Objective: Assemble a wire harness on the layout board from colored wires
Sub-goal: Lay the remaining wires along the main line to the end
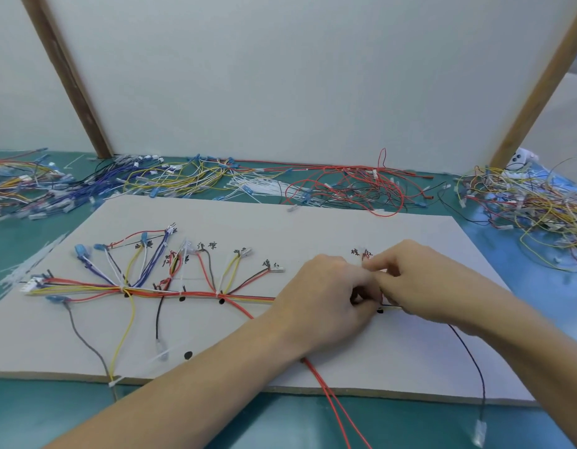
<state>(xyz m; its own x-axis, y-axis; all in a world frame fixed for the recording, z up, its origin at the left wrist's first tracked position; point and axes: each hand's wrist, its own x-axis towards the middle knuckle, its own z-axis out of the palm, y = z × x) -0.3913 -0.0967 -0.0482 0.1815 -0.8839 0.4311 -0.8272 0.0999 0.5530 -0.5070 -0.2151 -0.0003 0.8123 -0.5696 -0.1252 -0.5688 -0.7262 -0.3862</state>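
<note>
Red and yellow wires run as a trunk (196, 294) along the layout board (313, 228), and both the left hand (326, 296) and right hand (420, 280) pinch it at the right end, so I'd keep strands snug while cinching.

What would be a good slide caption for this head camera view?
Both hands, left hand and right hand, pinch wires together on the layout board, finishing a colored wire harness.
</note>
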